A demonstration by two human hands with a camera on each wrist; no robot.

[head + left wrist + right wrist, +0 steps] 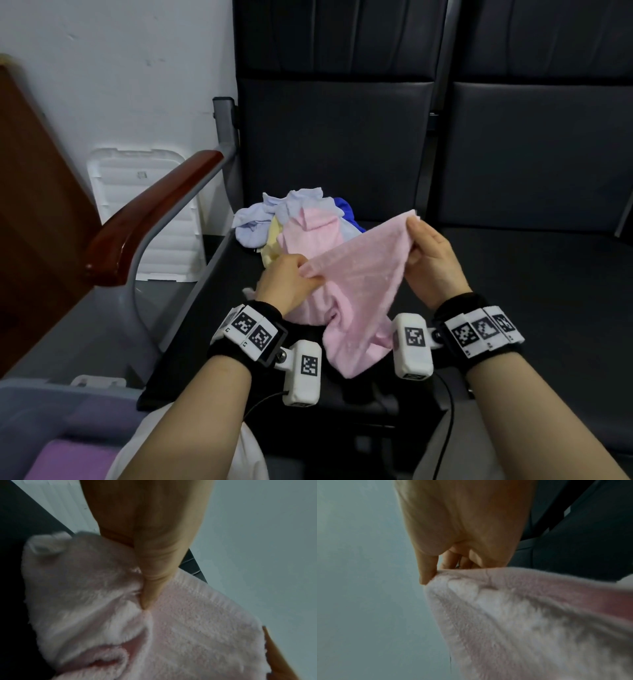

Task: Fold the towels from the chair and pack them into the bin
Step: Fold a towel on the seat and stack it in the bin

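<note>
A pink towel [359, 284] hangs stretched between both hands above the dark chair seat [513, 274]. My left hand [291, 281] pinches its left edge; in the left wrist view the left hand [149, 561] presses into the pink towel [188, 635]. My right hand [428, 257] pinches the upper right corner, and in the right wrist view the right hand [462, 534] pinches the pink towel [522, 622] between thumb and fingers. Behind lies a pile of towels [294, 219], light blue, yellow, pink and dark blue. The bin [51, 411] sits at the lower left with a purple towel [72, 459] inside.
A wooden armrest [147, 219] on a grey metal frame runs along the chair's left side. A white foam piece [144, 205] leans on the wall behind it. A second dark seat continues to the right. A brown panel [30, 205] stands at far left.
</note>
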